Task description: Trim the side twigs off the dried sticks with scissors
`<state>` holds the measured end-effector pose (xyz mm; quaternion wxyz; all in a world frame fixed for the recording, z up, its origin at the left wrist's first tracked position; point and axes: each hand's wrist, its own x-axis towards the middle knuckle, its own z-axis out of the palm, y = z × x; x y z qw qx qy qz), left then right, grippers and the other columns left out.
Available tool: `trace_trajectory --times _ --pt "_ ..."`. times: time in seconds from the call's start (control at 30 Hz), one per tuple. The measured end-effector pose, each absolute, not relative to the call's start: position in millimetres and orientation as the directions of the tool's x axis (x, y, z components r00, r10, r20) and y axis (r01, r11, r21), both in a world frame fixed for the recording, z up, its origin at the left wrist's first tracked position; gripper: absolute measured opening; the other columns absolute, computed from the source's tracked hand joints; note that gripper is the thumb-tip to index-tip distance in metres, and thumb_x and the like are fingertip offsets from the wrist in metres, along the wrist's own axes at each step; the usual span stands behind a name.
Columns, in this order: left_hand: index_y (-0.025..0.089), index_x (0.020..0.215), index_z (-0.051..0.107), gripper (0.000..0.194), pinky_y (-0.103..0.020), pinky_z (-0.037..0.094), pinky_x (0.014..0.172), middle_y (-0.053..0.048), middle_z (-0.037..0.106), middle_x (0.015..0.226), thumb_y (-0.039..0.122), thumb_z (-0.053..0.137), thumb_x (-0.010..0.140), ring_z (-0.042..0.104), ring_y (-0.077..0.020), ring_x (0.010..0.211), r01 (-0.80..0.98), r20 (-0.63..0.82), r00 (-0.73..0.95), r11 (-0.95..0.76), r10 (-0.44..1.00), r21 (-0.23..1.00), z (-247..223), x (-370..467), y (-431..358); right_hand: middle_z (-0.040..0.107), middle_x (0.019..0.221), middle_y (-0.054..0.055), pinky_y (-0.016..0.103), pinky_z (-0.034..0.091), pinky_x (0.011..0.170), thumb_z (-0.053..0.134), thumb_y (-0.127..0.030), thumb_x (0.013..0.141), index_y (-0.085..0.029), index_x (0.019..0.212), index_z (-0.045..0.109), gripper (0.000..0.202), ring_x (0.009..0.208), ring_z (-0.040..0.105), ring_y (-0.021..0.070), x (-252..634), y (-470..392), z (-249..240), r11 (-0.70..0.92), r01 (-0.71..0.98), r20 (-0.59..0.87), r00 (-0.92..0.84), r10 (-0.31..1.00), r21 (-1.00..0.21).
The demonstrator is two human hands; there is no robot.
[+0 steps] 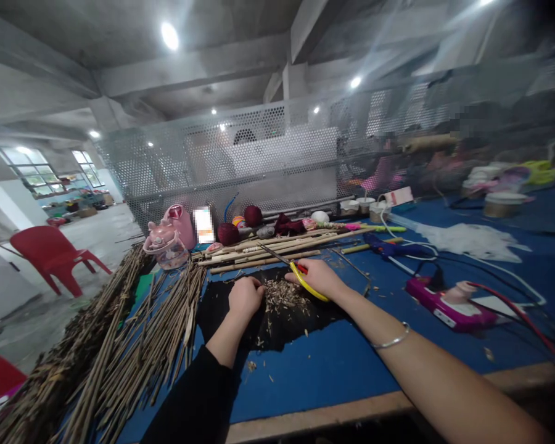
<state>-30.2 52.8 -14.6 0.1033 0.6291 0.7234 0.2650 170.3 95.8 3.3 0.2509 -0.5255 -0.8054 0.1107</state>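
Curled fingers close my left hand (246, 296) over the left part of a black cloth (219, 308); what it pinches, if anything, is hidden. My right hand (320, 280) grips a pair of scissors (308, 286) with yellow and red handles, the dark blades pointing up and left toward the sticks. Between the hands, a heap of small pale-brown plant bits (282, 299) lies on the cloth. Just beyond the hands, several peeled sticks (263, 264) lie crosswise on the blue table.
Many thin brown stems (161, 327) lie to the left, beside a thicker bundle (69, 357). Yarn balls (253, 216) and a pink container (181, 225) stand at the back. To the right are a blue glue gun (393, 246), a purple power strip (448, 305) and cables.
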Motion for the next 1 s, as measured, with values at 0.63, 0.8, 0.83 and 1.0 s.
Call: trace_trajectory --times 0.63,0.8,0.83,1.0 --pt "0.015 0.074 0.058 0.019 -0.026 0.039 0.065 -0.004 0.059 0.07 0.027 0.044 0.078 0.053 -0.0155 0.066 0.677 0.417 -0.295 -0.12 0.86 0.726 -5 -30 47 0.057 0.062 0.001 0.021 0.027 0.049 0.048 -0.066 0.064 -0.02 0.066 0.054 0.046 0.056 0.048 0.0136 169 94 3 0.419 0.793 0.234 -0.349 0.907 -0.442" --pt "0.013 0.08 0.059 0.021 -0.023 0.04 0.056 -0.003 0.058 0.066 0.03 0.047 0.075 0.051 -0.0125 0.058 0.474 0.369 -0.338 -0.182 0.866 0.861 -10 -22 45 0.062 0.079 0.004 0.022 0.031 0.053 0.052 -0.068 0.06 -0.022 0.089 0.054 0.054 0.067 0.055 0.0173 168 87 4 0.461 0.781 0.196 -0.417 0.887 -0.422" --pt "0.013 0.084 0.06 0.024 -0.022 0.04 0.053 -0.002 0.058 0.065 0.032 0.048 0.075 0.05 -0.0116 0.054 0.411 0.321 -0.345 -0.165 0.882 0.897 -12 -21 45 0.062 0.082 0.005 0.022 0.033 0.055 0.052 -0.068 0.059 -0.022 0.093 0.054 0.057 0.07 0.056 0.0183 168 86 5 0.475 0.773 0.187 -0.438 0.879 -0.42" --pt "0.012 0.082 0.063 0.03 -0.021 0.041 0.051 -0.001 0.057 0.059 0.037 0.05 0.073 0.051 -0.0107 0.051 0.294 0.261 -0.344 -0.16 0.902 0.942 -16 -21 46 0.063 0.086 0.007 0.024 0.036 0.059 0.052 -0.073 0.055 -0.021 0.094 0.055 0.065 0.076 0.057 0.0217 166 80 10 0.487 0.787 0.136 -0.473 0.871 -0.38"
